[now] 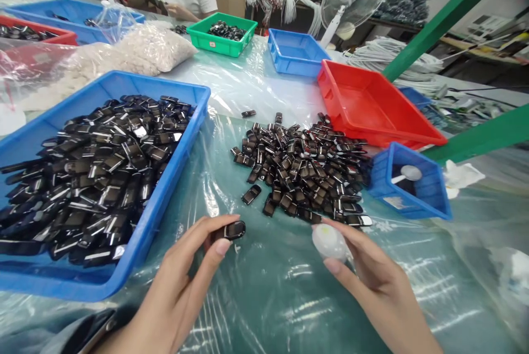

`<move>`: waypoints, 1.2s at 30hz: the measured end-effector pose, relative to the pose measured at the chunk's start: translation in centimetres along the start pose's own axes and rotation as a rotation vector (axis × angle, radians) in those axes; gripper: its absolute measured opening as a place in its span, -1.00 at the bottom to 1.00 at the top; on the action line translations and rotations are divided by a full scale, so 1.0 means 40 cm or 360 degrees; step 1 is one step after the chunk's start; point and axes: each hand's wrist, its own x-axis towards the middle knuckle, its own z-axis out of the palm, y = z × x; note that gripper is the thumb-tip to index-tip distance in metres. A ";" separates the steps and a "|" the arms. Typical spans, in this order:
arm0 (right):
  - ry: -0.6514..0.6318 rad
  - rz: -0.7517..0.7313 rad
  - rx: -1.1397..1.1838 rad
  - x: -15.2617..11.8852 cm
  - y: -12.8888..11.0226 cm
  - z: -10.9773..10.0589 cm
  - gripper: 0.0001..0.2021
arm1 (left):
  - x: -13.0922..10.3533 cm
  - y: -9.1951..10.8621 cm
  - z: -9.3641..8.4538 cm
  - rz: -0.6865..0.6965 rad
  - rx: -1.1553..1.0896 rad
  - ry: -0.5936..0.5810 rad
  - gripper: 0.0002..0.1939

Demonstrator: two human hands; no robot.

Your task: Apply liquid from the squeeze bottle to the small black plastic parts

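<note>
The loaded counter (264,301)

On clear film (306,318) we see small black parts (298,169) heaped between a large blue tray (61,283) and a red tray (372,97); a small blue bin (421,206) stands beside them, a green tray (199,41) farther back.

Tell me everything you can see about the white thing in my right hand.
The white object is rounded and smooth, perhaps plastic, with a faint yellowish mark on its upper part. Your right hand grips it between thumb and fingers, over the green tabletop, on the near side of the dark pieces' heap. Its far side is hidden.
</note>
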 end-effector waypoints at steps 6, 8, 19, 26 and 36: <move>0.0318 -0.0142 -0.0061 0.001 0.009 0.019 -0.66 | -0.013 0.011 0.003 -0.0070 -0.0228 0.0139 -0.78; 0.0634 -0.0352 -0.0114 -0.013 0.004 0.020 -0.60 | -0.012 0.009 0.004 0.0023 -0.0218 0.0225 -0.79; -0.0315 -0.0667 -0.0537 -0.009 -0.107 0.220 -0.77 | -0.009 -0.027 0.002 0.0439 -0.0132 0.0065 -0.75; -0.0368 -0.0344 -0.0043 0.038 -0.124 0.195 -0.82 | -0.011 -0.035 0.001 0.0505 -0.0082 -0.0023 -0.75; -0.0729 0.0741 0.1508 0.027 -0.195 0.120 -0.85 | -0.018 -0.028 -0.001 0.0621 -0.0168 -0.0217 -0.70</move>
